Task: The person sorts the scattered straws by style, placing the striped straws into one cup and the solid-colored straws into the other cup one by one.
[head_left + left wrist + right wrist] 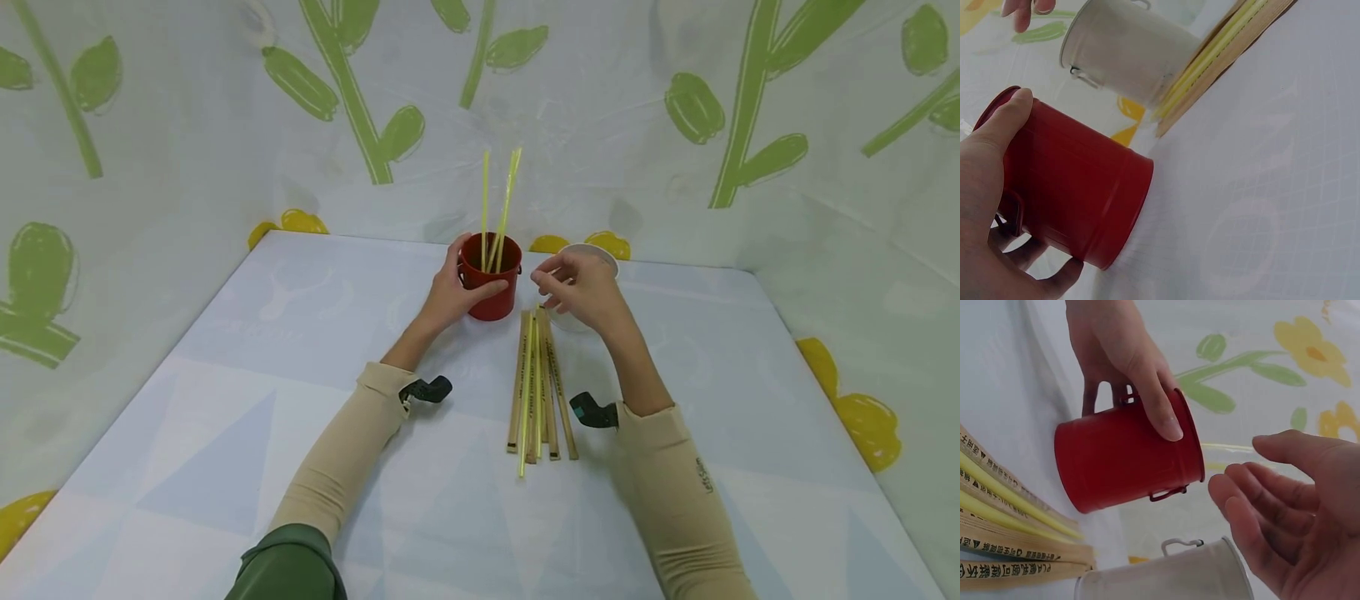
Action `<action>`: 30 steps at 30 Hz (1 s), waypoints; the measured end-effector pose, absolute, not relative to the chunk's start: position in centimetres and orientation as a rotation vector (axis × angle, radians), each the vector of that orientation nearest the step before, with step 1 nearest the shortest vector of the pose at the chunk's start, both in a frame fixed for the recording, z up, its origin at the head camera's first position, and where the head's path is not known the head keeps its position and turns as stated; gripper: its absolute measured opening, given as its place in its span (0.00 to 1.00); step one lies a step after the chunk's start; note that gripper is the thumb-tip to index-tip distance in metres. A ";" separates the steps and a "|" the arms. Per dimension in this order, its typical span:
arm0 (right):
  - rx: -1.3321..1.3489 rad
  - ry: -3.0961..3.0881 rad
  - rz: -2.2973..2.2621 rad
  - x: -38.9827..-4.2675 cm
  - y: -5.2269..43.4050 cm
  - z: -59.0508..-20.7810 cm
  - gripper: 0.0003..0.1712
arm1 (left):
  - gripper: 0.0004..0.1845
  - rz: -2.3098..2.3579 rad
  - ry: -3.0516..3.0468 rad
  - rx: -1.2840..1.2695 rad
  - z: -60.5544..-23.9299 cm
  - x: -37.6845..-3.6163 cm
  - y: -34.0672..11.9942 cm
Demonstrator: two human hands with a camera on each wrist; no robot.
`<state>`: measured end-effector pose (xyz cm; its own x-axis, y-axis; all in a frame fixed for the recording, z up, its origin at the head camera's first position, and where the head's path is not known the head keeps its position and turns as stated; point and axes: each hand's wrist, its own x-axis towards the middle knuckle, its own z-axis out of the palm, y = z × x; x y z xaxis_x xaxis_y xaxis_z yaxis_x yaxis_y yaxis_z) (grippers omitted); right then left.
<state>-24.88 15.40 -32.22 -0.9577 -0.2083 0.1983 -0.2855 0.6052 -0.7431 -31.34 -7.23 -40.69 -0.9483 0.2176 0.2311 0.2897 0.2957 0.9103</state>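
My left hand (452, 293) grips a small red metal bucket (492, 307) by its side, thumb across the front near the rim and fingers behind. Yellow straws (512, 192) stand in that bucket, leaning and reaching well above the rim. To the right, my right hand (588, 287) hovers in front of a white bucket (1129, 50), hiding much of it in the head view. In the right wrist view its fingers (1244, 519) are loosely bent, with nothing between them and the thumb. The bucket's wire handle hangs against its side.
In front of the buckets lies a bundle of straws, some in printed brown paper sleeves (517, 400) and some bare yellow straws (522, 450). Their far ends lie close to the white bucket. A leaf-patterned curtain (585, 125) rises behind the pale patterned table (300, 333).
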 end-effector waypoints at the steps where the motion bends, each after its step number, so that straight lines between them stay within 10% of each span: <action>1: 0.406 -2.759 1.283 -24.9 15.3 -32.2 0.17 | 0.52 -1.766 -2.480 -0.483 -40.6 -31.4 -7.3; 30: 0.117 -3.412 0.961 -24.8 13.2 -34.6 0.14 | 0.51 -1.759 -2.475 -0.476 -40.7 -31.4 -7.2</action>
